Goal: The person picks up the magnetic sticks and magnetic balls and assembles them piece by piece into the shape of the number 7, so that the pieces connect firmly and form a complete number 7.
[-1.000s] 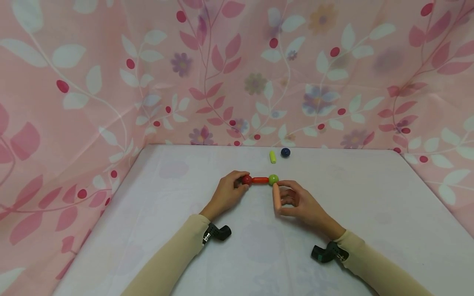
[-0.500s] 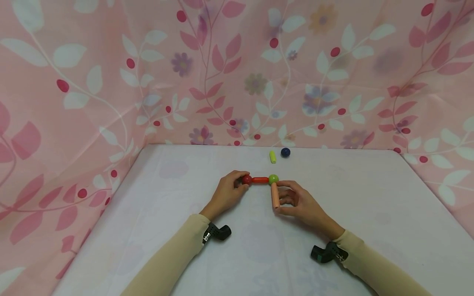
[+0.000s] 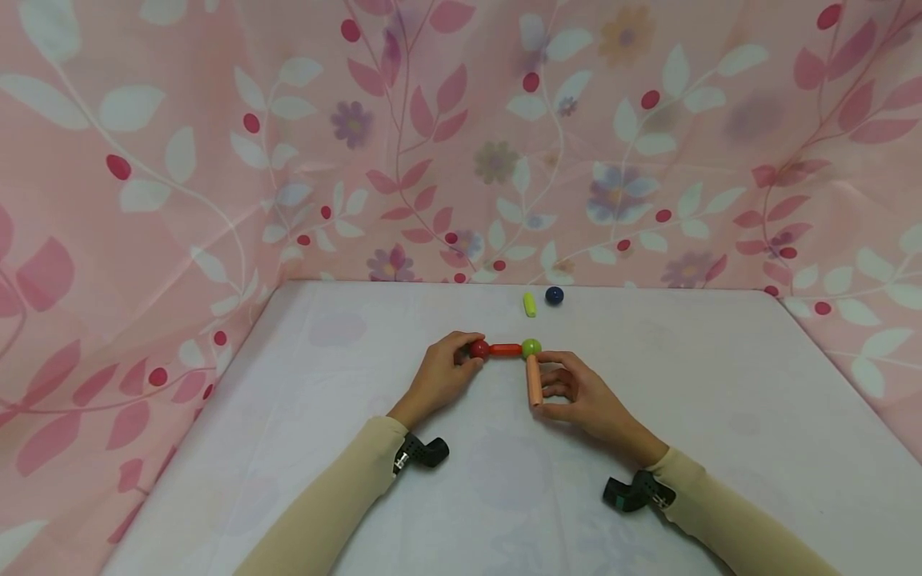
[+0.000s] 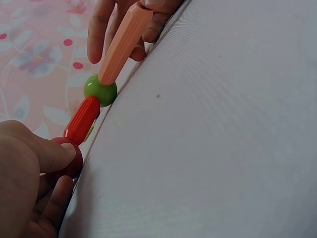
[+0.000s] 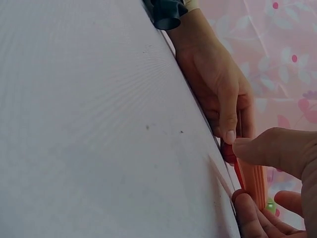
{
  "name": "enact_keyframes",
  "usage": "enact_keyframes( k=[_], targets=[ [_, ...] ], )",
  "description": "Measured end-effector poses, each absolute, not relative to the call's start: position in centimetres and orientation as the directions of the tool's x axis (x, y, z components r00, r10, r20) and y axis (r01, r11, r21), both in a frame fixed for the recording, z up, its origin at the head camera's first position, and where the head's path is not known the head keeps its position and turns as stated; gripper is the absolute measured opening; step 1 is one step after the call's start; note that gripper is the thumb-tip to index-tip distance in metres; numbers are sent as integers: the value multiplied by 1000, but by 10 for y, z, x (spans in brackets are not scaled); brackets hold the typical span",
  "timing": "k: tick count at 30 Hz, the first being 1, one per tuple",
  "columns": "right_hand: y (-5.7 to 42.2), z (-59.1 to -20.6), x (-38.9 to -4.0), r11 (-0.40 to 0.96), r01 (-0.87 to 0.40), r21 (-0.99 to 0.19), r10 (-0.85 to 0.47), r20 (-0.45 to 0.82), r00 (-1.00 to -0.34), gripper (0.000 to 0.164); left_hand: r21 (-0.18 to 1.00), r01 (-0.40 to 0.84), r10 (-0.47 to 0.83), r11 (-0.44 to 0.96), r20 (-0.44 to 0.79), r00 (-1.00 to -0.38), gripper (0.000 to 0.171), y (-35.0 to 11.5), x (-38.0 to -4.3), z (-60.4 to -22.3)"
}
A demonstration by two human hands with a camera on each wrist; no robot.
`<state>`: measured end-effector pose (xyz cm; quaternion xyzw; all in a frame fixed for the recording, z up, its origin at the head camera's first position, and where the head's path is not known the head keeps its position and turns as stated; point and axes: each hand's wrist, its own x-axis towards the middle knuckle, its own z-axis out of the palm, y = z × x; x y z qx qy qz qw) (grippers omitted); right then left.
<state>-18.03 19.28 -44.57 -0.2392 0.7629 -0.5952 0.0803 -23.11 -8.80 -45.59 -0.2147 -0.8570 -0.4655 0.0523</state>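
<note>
Three balls and three rods, six pieces in all, are on or just over the white surface, with two hands at work among them. Since one second ago the ribbed peach rod has shifted a little to the left, and its near end has drawn back from the person; its far end now meets the green ball at the side facing the wearer. Against half a second ago hardly anything differs. The right hand holds this rod between thumb and index finger, the thumb at the near end and the index fingertip beside the green ball. The left hand pinches the dark red ball between thumb and fingers, in the same place as in both earlier views. Between the dark red ball and the green one runs the red rod, touching both, so that the four pieces form an L, the peach rod pointing toward the person. Whether the peach rod is fixed to the green ball cannot be told. Farther off, near the back edge, one short yellow-green rod lies just beside one dark blue ball, both unmoved. Two beige sleeves reach in, each with one black wrist camera, before a single pink floral backdrop.
</note>
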Motion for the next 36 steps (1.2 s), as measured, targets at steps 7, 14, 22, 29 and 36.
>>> enact_keyframes(
  k=[7,14,22,29,36],
  targets=[
    [192,-446,-180,162,-291,-943,-457,189,-869,78,774,416,323,477,285,-902,41,-88,-231,-454],
    [191,-448,-180,145,-300,-943,-454,206,-867,77,783,402,320,476,271,-908,42,-88,-231,-454],
    [190,-448,-180,149,-298,-943,-446,205,-871,77,783,407,323,470,277,-905,42,-89,-232,-454],
    [188,-446,-178,143,-295,-945,-443,206,-873,77,783,413,322,466,285,-903,43,-89,-231,-454],
    [190,-446,-178,128,-277,-952,-444,195,-875,77,786,412,322,461,285,-903,43,-88,-231,-456]
  ],
)
